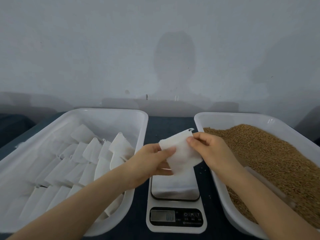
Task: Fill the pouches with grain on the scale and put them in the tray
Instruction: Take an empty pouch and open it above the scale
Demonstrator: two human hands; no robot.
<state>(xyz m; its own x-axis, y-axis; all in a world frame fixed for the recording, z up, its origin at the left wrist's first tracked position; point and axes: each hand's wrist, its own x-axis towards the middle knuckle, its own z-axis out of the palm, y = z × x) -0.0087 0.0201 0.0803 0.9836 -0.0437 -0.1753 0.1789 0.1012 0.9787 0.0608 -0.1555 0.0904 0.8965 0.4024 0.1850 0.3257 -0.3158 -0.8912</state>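
I held the small white soft-fabric pouch (180, 153) above the silver-topped kitchen scale (174, 187), mid-way along the dark table (169, 125). My left hand (155, 161) pinched its left edge and my right hand (209, 149) its upper-right edge. It looked featherlight and limp, best gripped by the edges.

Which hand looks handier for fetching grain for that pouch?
Probably right: the right hand is beside the grain tray, while the left hand, nearer the pouch tray, can hold the pouch over the scale.
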